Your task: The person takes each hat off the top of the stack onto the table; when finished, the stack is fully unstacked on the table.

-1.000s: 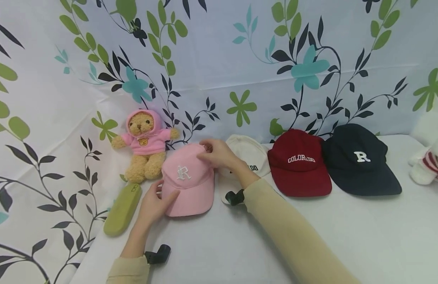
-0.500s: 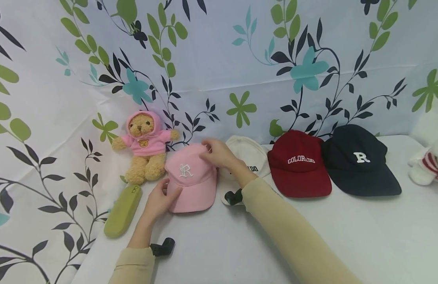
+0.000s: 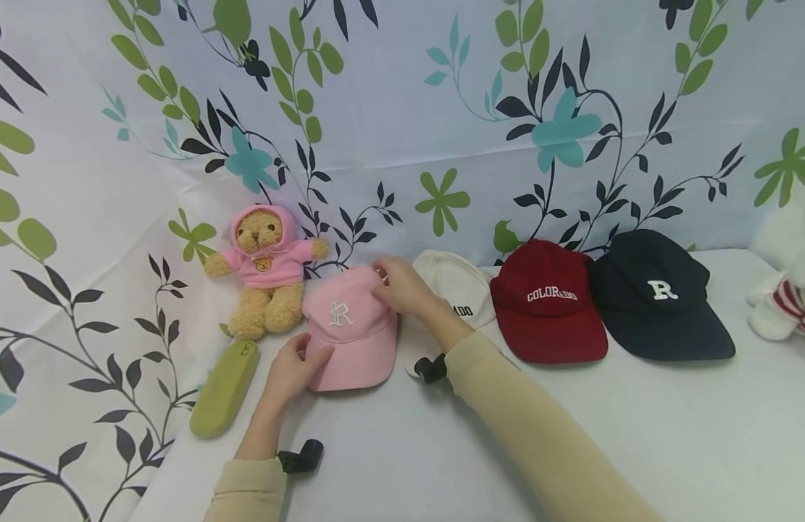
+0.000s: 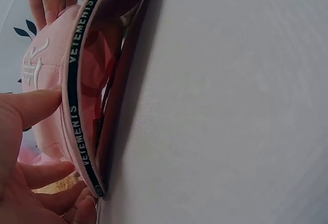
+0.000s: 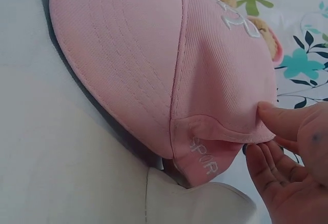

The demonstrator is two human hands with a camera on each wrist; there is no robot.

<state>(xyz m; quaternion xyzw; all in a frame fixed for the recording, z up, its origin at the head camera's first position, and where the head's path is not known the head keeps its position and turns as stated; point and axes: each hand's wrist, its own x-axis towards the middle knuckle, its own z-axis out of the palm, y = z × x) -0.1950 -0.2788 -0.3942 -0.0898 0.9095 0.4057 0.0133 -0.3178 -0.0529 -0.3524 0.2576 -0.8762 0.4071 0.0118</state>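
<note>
A pink cap with a white embroidered letter lies on the white table, brim toward me. My left hand pinches the brim's left edge. In the left wrist view its thumb lies on top of the brim and the fingers sit beneath it. My right hand holds the back right of the crown. The right wrist view shows this hand with its thumb on the pink cap and its fingers under the rim.
A white cap, a red COLORADO cap and a navy cap sit in a row to the right. A teddy bear in a pink hoodie and a green case are on the left. A white plush lies far right.
The pink cap has shifted slightly to the right and back, toward the white cap. Both hands moved with it and kept their hold.
</note>
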